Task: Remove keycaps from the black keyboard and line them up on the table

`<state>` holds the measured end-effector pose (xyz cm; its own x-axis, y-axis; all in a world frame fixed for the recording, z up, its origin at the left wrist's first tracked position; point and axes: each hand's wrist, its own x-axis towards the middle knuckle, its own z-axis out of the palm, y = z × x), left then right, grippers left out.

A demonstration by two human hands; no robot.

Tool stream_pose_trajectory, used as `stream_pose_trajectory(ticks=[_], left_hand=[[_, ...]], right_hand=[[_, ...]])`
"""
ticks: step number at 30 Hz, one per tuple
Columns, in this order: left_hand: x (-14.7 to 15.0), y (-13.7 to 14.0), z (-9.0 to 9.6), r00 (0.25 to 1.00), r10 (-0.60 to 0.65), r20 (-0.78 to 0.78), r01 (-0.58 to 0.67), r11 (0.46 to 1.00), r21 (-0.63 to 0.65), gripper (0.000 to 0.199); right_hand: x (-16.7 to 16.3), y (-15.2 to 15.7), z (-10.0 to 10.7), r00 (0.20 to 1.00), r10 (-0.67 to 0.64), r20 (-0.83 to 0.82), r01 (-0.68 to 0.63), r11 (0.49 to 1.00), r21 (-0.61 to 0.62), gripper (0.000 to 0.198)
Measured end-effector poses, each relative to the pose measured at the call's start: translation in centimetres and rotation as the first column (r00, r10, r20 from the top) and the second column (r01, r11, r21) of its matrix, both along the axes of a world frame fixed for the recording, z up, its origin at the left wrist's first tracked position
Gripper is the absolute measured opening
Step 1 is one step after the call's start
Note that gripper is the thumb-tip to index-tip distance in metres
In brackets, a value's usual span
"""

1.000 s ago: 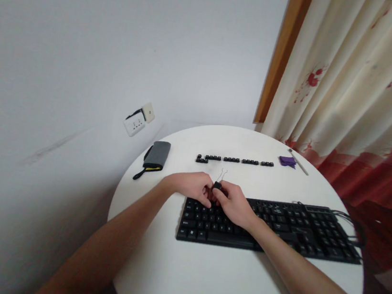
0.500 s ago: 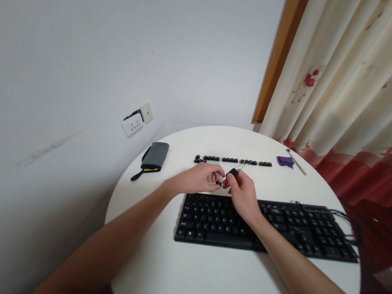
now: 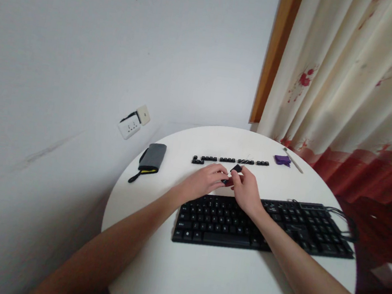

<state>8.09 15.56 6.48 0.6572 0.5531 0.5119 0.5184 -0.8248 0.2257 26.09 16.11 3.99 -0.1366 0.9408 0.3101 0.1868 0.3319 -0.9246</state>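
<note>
Gripping black-handled puller [image 3: 237,168], right hand [image 3: 247,188] curled, left hand [image 3: 206,180] pinching keycap [image 3: 224,181]

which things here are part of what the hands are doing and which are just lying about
Seemingly in use:
small black piece at the left hand's fingertips
black-handled wire tool in the right hand
keyboard
loose keycaps, in a row

Probably just lying about:
grey folded pouch
purple cloth
thin brush-like stick

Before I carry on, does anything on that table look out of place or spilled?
The loose keycaps stand out: they lie detached in a line behind the keyboard, with a short second row at the left end. I see nothing spilled.
</note>
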Motion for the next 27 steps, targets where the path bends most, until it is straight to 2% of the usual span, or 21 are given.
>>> stream_pose_trajectory(ticks=[5,11,14,16,20,22,27], left_hand=[[0.1,-0.1,-0.2,0.998,0.051,0.023,-0.053,0.996,0.065,0.014],[0.2,0.1,-0.5,0.992,0.049,0.119,-0.054,0.998,0.038,0.014],[-0.8,1.2,-1.0,0.969,0.152,0.197,-0.163,0.986,0.039,0.014],[-2.1,2.3,-1.5,0.924,0.301,0.237,-0.315,0.949,0.024,0.013],[-4.5,4.6,-2.0,0.798,0.569,0.197,-0.572,0.819,-0.049,0.014],[-4.9,5.5,-2.2,0.773,0.623,0.118,-0.618,0.782,-0.081,0.014],[-4.8,6.9,-3.2,0.785,0.618,-0.051,-0.619,0.775,-0.129,0.014]], right_hand=[[0.1,0.1,0.0,1.0,0.0,0.016,-0.001,0.998,0.058,0.022],[0.2,0.2,0.0,1.0,0.009,0.02,-0.01,0.999,0.035,0.023],[0.2,0.1,0.3,1.0,0.002,-0.002,-0.002,1.0,-0.014,0.023],[0.2,0.1,0.5,1.0,-0.012,-0.023,0.011,0.999,-0.045,0.022],[0.2,0.1,0.8,0.999,-0.03,-0.039,0.027,0.997,-0.077,0.022],[0.2,0.1,0.8,0.999,-0.025,-0.041,0.022,0.997,-0.077,0.022],[0.2,0.1,0.9,0.998,-0.018,-0.06,0.013,0.996,-0.083,0.021]])
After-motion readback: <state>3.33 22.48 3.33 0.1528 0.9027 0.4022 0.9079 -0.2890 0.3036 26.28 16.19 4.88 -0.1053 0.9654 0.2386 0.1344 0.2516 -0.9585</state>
